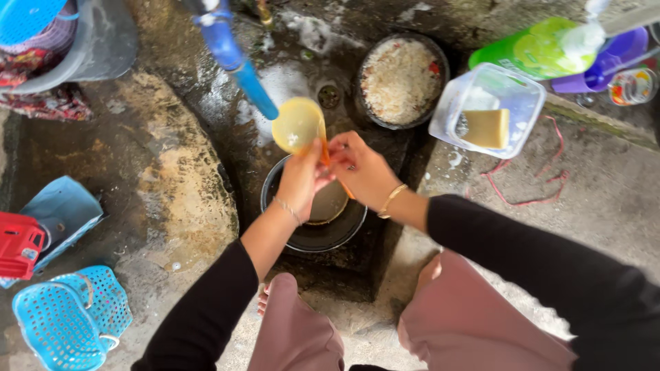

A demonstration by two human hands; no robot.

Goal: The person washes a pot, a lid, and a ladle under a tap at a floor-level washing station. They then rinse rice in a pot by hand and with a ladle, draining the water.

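Toward the far right corner of the concrete washing place (605, 199), a green squeeze bottle (533, 49) lies on its side, its label only a paler green patch, with a purple plastic container (619, 55) just behind it and a small clear jar with a colourful printed band (632, 86) at the right edge. Just in front of the bottle, on the ledge's inner edge, stands a clear square plastic tub (512, 89) holding a tan sponge block (487, 128) and a little foam. In the sunken wet basin, at its far side, a dark round pan (403, 80) is filled with whitish leftover rice. Nearer, in the middle of the basin, sits a black round bowl (313, 230) with a shallow brownish dish inside it. Above that bowl the left hand (301, 180) is closed around the base of a translucent yellow plastic cup (297, 125), whose mouth is tipped up toward the end of a blue hose (240, 65). The right hand (361, 168) pinches at the cup's orange handle side, fingers bent against it. On the left edge of the concrete lie a light blue perforated basket (69, 316), a red boxy thing (19, 242) on a pale blue lid, and at the far left corner a grey basin (103, 41) with cloth in it.
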